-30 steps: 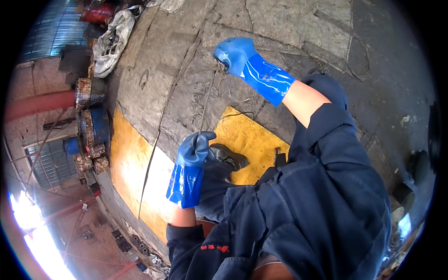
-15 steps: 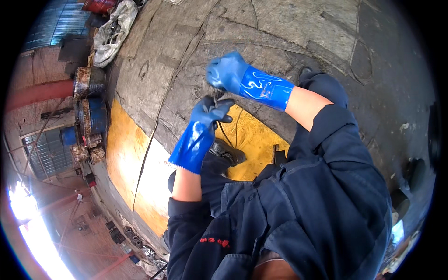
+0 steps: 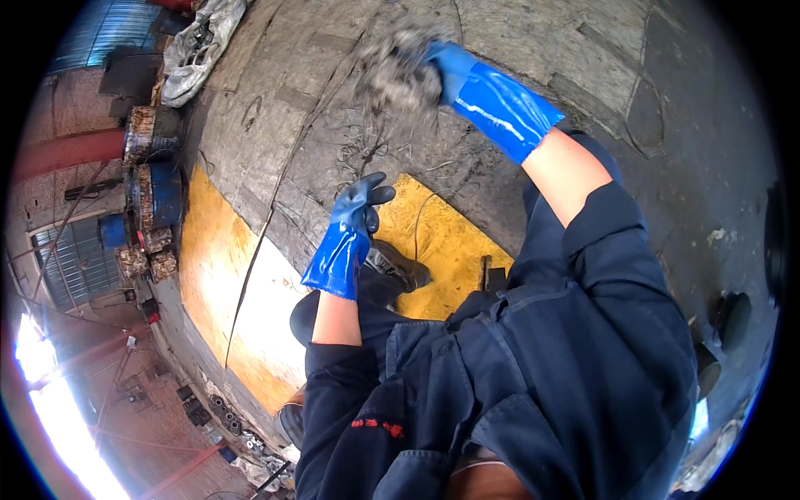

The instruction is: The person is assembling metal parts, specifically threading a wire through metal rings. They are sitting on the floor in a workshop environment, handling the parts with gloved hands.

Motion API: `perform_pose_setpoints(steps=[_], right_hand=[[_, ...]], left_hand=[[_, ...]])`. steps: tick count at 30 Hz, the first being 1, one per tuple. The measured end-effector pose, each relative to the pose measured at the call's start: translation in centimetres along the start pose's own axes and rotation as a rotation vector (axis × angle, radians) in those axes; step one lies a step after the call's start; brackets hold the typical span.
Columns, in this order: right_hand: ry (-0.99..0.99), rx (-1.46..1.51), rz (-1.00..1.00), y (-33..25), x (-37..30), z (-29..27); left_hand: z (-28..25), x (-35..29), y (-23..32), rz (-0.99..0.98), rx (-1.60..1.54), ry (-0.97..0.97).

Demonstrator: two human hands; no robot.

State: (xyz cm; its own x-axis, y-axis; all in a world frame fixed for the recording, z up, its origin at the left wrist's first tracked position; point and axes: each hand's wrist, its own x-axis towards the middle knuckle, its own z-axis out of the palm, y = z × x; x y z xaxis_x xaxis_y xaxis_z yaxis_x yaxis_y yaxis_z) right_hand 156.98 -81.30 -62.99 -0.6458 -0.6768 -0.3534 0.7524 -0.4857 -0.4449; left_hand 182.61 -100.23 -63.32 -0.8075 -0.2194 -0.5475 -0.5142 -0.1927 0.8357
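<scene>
My right hand (image 3: 454, 71), in a long blue rubber glove, stretches out over the floor with its fingers closed on a grey tangled clump (image 3: 398, 73). The clump is smeared by motion, so I cannot tell what it is made of. My left hand (image 3: 362, 200), in a matching glove with dark fingertips, is nearer my body above the corner of a yellow board (image 3: 454, 242). Its fingers are apart, and I see nothing held in them. Thin wire-like strands (image 3: 360, 152) lie just beyond its fingertips.
My shoe (image 3: 400, 265) rests on the yellow board. A dark cable (image 3: 254, 275) runs along the worn floor sheets (image 3: 517, 42). Stained drums (image 3: 158, 196) line the wall at left, with a white sack (image 3: 200, 54) farther off. Small dark parts lie along the wall's lower end.
My right hand has moved away from my left, farther out, and the grey clump now shows in it. My left hand has shifted slightly down and left, its fingers more apart.
</scene>
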Motion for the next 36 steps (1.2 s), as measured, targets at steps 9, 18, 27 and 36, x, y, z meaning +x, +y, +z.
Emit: perform_pose_setpoints(steps=[9, 18, 27, 36], right_hand=[[0.299, 0.082, -0.122, 2.0, 1.7, -1.8], [-0.397, -0.458, -0.222, 6.3, -2.2, 0.9], [-0.134, -0.468, 0.301, 6.1, 0.6, 0.2], [-0.012, -0.680, 0.031, 7.5, -0.9, 0.4]], left_hand=[[-0.6, -3.1, 0.3, 0.253, 0.011, 0.240], [5.0, -3.2, 2.4, 0.210, 0.451, 0.083], [5.2, -4.1, 2.1, 0.102, 0.411, -0.117], [6.8, -2.2, 3.7, 0.021, 0.265, 0.068]])
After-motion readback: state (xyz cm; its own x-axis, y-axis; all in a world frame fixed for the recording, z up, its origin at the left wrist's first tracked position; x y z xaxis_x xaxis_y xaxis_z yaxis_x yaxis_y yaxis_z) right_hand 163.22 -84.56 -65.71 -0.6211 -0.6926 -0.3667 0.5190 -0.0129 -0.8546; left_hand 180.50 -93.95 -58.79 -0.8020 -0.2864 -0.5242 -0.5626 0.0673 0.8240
